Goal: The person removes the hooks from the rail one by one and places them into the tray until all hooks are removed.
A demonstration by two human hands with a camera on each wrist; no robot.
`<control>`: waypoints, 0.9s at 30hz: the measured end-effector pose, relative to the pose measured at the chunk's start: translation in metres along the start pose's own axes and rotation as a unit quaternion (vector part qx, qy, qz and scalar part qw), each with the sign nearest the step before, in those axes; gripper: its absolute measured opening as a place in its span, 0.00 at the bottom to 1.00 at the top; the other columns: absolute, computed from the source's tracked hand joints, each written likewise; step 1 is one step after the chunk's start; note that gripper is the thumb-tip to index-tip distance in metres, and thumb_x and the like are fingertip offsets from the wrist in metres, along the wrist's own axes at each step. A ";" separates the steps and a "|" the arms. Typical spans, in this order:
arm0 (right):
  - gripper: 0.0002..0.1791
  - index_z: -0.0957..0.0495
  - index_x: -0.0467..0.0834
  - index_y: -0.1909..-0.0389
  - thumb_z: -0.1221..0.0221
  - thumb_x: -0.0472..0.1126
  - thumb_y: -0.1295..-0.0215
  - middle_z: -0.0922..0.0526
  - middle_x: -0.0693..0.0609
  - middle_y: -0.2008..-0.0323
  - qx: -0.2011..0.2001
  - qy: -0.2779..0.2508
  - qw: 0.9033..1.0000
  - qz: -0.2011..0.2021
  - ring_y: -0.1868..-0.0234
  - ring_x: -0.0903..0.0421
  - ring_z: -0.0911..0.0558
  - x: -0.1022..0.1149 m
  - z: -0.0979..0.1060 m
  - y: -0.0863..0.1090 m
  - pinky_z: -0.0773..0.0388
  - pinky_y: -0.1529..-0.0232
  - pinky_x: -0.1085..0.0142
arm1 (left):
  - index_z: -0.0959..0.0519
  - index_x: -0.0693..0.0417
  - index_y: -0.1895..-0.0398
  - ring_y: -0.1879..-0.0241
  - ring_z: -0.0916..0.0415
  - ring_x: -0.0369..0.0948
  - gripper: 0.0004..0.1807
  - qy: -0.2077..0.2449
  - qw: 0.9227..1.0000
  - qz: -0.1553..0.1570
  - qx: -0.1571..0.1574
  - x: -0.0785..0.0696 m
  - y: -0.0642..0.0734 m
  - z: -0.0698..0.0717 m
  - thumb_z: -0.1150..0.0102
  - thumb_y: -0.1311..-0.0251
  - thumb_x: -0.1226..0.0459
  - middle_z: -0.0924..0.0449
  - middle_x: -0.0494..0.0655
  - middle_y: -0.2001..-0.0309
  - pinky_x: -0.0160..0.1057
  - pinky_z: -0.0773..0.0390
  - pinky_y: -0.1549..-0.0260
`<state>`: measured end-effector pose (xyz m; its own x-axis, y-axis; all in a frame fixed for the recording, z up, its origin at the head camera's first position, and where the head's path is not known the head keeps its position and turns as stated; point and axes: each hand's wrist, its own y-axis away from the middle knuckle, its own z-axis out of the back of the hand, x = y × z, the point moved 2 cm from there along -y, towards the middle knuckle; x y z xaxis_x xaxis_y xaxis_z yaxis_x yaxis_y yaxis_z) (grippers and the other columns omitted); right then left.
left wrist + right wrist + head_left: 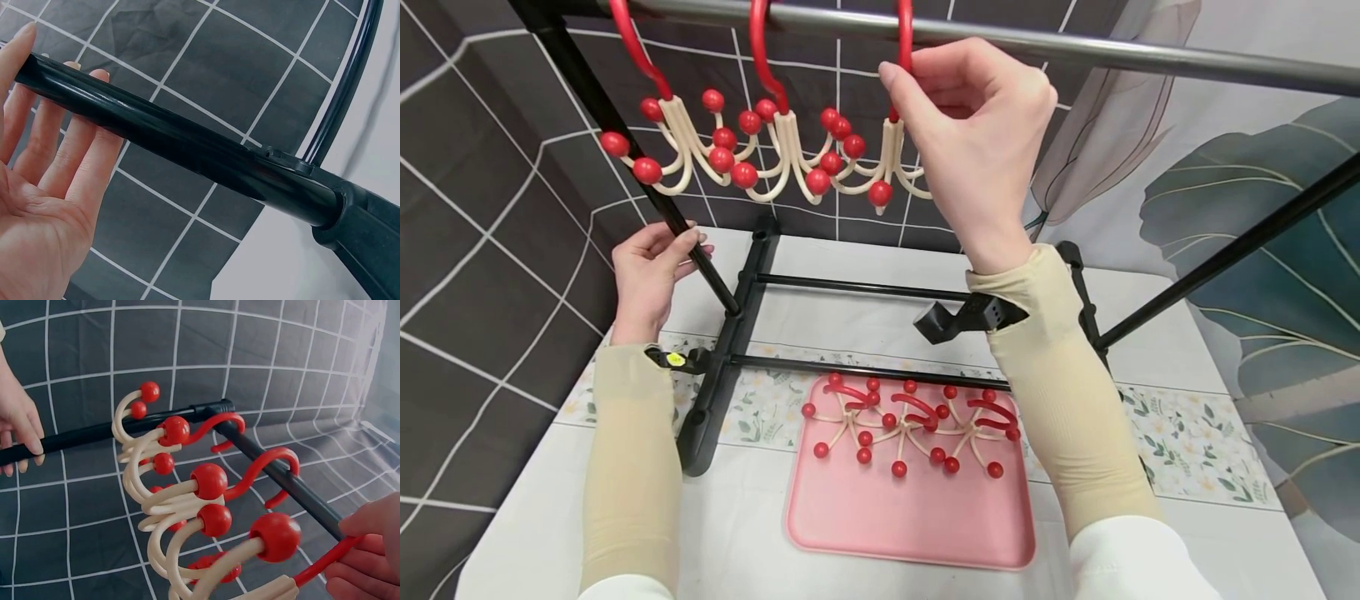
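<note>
My right hand [981, 125] pinches the red hook of a multi-arm hook hanger [891, 143] at the rack's top rail [1120, 60]. This hanger has cream arms tipped with red balls. Two matching hangers, one in the middle [787, 137] and one on the left [679, 133], hang from the rail beside it; the right wrist view shows their red hooks [284, 453] over the bar. Lower on the left, my left hand [651, 267] holds the rack's black upright post [187, 150], thumb on one side and fingers on the other.
Below the rack, a pink tray [910, 521] on the white table holds three more hangers [906, 425]. Black crossbars [865, 287] join the rack's feet [700, 433]. A dark gridded backdrop [467, 250] stands behind and left; a leaf-patterned curtain [1247, 225] hangs right.
</note>
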<state>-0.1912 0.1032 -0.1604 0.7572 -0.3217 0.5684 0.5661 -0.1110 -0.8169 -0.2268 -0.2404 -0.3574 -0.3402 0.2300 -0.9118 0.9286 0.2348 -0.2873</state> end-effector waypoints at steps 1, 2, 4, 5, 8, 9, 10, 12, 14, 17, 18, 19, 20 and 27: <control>0.06 0.11 0.39 0.65 0.28 0.38 0.38 0.11 0.50 0.70 -0.003 0.003 1.000 0.001 0.70 0.61 0.14 0.000 0.001 0.000 0.17 0.61 0.68 | 0.20 0.78 0.50 0.67 0.12 0.44 0.19 -0.002 1.000 0.001 -0.001 0.000 0.000 0.000 0.29 0.40 0.73 0.14 0.55 0.64 0.36 0.14 0.61; 0.05 0.11 0.39 0.65 0.29 0.38 0.38 0.12 0.50 0.71 -0.007 0.004 1.000 0.008 0.71 0.61 0.15 0.000 0.001 -0.001 0.17 0.62 0.69 | 0.20 0.77 0.51 0.67 0.12 0.44 0.18 -0.003 1.000 0.001 -0.002 0.000 0.000 0.000 0.29 0.40 0.72 0.14 0.55 0.63 0.36 0.14 0.61; 0.04 0.11 0.40 0.65 0.30 0.37 0.37 0.12 0.50 0.71 -0.014 0.008 0.999 0.028 0.72 0.61 0.15 0.000 0.004 -0.002 0.17 0.64 0.70 | 0.19 0.76 0.51 0.67 0.12 0.44 0.17 -0.005 1.000 0.002 -0.005 0.000 -0.001 0.000 0.29 0.40 0.72 0.14 0.55 0.63 0.36 0.15 0.61; 0.04 0.11 0.40 0.65 0.30 0.37 0.36 0.12 0.50 0.71 -0.015 0.012 0.999 0.049 0.72 0.61 0.15 0.000 0.005 -0.002 0.18 0.65 0.71 | 0.18 0.75 0.52 0.67 0.12 0.44 0.16 -0.006 1.000 0.003 -0.005 -0.001 -0.001 0.000 0.29 0.40 0.72 0.14 0.55 0.63 0.36 0.15 0.61; 0.05 0.11 0.39 0.66 0.30 0.38 0.36 0.12 0.53 0.71 -0.031 0.012 0.997 0.075 0.72 0.60 0.15 0.002 0.011 -0.004 0.19 0.67 0.71 | 0.17 0.73 0.53 0.67 0.12 0.44 0.15 -0.003 1.000 0.002 -0.006 -0.001 -0.001 0.000 0.28 0.41 0.72 0.14 0.55 0.63 0.36 0.14 0.61; 0.06 0.11 0.39 0.66 0.30 0.39 0.36 0.12 0.53 0.71 -0.035 0.012 0.996 0.078 0.72 0.59 0.15 0.003 0.014 -0.004 0.19 0.67 0.71 | 0.17 0.72 0.53 0.68 0.12 0.44 0.15 -0.001 1.000 0.002 -0.005 0.000 -0.001 0.000 0.28 0.41 0.72 0.14 0.55 0.64 0.37 0.14 0.61; 0.06 0.11 0.40 0.67 0.29 0.39 0.36 0.12 0.54 0.71 -0.041 0.008 0.996 0.074 0.72 0.58 0.15 0.004 0.017 -0.005 0.19 0.67 0.71 | 0.17 0.73 0.53 0.68 0.12 0.44 0.15 0.002 1.000 0.003 -0.005 0.000 -0.002 0.000 0.28 0.41 0.72 0.14 0.55 0.64 0.37 0.14 0.62; 0.06 0.11 0.39 0.66 0.29 0.40 0.37 0.12 0.55 0.71 -0.049 0.006 0.996 0.069 0.72 0.57 0.15 0.007 0.022 -0.006 0.19 0.66 0.70 | 0.18 0.75 0.53 0.68 0.12 0.44 0.16 0.004 1.000 0.004 -0.005 0.000 -0.002 0.001 0.28 0.41 0.73 0.14 0.55 0.64 0.37 0.14 0.62; 0.07 0.11 0.40 0.66 0.29 0.40 0.37 0.12 0.53 0.71 -0.053 0.007 0.996 0.078 0.71 0.56 0.15 0.011 0.028 -0.007 0.18 0.65 0.68 | 0.19 0.76 0.52 0.68 0.12 0.44 0.17 0.006 1.000 0.005 -0.005 0.001 -0.002 0.001 0.28 0.41 0.73 0.14 0.55 0.64 0.37 0.14 0.62; 0.06 0.11 0.40 0.65 0.29 0.40 0.37 0.12 0.52 0.70 -0.054 0.011 0.995 0.082 0.70 0.55 0.14 0.016 0.037 -0.005 0.16 0.62 0.66 | 0.19 0.76 0.52 0.68 0.12 0.44 0.17 0.006 1.000 0.006 -0.006 0.001 -0.002 0.001 0.28 0.41 0.72 0.14 0.55 0.64 0.37 0.14 0.62; 0.07 0.11 0.40 0.65 0.29 0.40 0.37 0.12 0.52 0.70 -0.052 0.011 0.995 0.086 0.70 0.55 0.14 0.017 0.040 -0.004 0.16 0.63 0.66 | 0.18 0.75 0.52 0.68 0.12 0.44 0.17 0.006 1.000 0.006 -0.007 0.001 -0.002 0.001 0.28 0.42 0.72 0.14 0.55 0.64 0.37 0.14 0.61; 0.07 0.11 0.40 0.65 0.29 0.40 0.37 0.12 0.51 0.70 -0.049 0.009 0.995 0.084 0.71 0.54 0.14 0.018 0.042 -0.002 0.16 0.63 0.65 | 0.18 0.74 0.53 0.68 0.12 0.44 0.16 0.007 1.000 0.005 -0.007 0.001 -0.002 0.001 0.28 0.42 0.72 0.14 0.55 0.64 0.37 0.14 0.61; 0.07 0.11 0.39 0.65 0.29 0.40 0.37 0.11 0.51 0.69 -0.044 0.010 0.995 0.083 0.70 0.54 0.14 0.019 0.044 0.000 0.16 0.63 0.65 | 0.18 0.74 0.53 0.68 0.12 0.45 0.16 0.008 1.000 0.004 -0.007 0.001 -0.002 0.001 0.28 0.42 0.72 0.14 0.55 0.64 0.37 0.14 0.61; 0.08 0.12 0.35 0.68 0.27 0.38 0.39 0.12 0.49 0.72 0.004 -0.015 0.999 0.047 0.76 0.53 0.15 0.022 0.049 0.028 0.18 0.72 0.69 | 0.17 0.73 0.53 0.67 0.12 0.44 0.15 0.002 1.000 0.003 -0.011 -0.001 -0.001 0.002 0.28 0.41 0.72 0.13 0.55 0.63 0.37 0.15 0.61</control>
<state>-0.1433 0.1390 -0.1658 0.8164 -0.3017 0.4924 0.4947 -0.0744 -0.8659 -0.2270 -0.2431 -0.3566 -0.3344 0.2356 -0.9125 0.9276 0.2533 -0.2745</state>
